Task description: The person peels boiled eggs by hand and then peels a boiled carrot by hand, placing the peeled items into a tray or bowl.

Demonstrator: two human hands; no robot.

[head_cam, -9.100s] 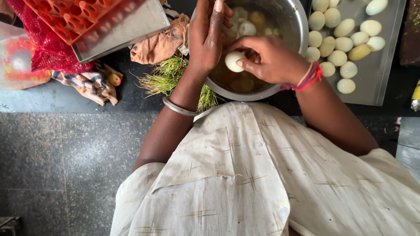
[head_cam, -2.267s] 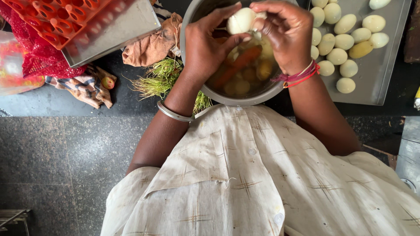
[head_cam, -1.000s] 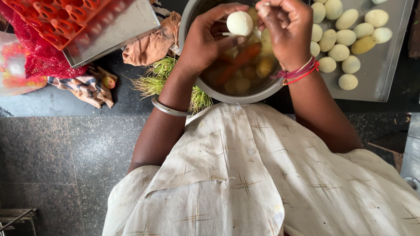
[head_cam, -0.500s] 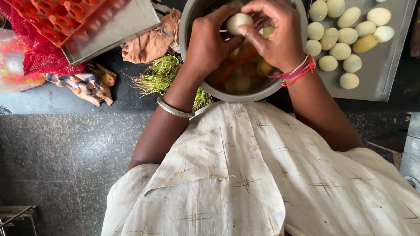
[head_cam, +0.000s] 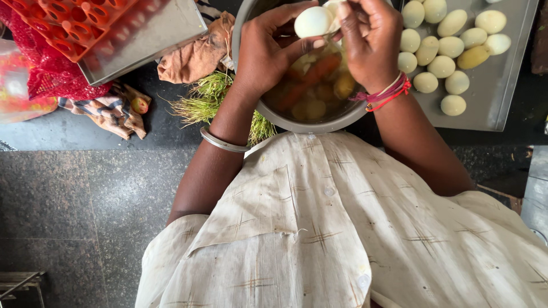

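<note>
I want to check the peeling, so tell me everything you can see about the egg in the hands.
The egg is white, smooth and oval, looking boiled and mostly peeled. The left hand grips it with fingers and thumb, while the right hand picks at its right end, where a bit of shell seems to cling. It is held above the metal pot.

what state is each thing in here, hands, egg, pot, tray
left hand: closed around the egg, over the pot
egg: white, mostly peeled
right hand: fingers on the egg's far side
pot: open, holding liquid with eggs and shell bits
tray: bearing peeled eggs
</note>
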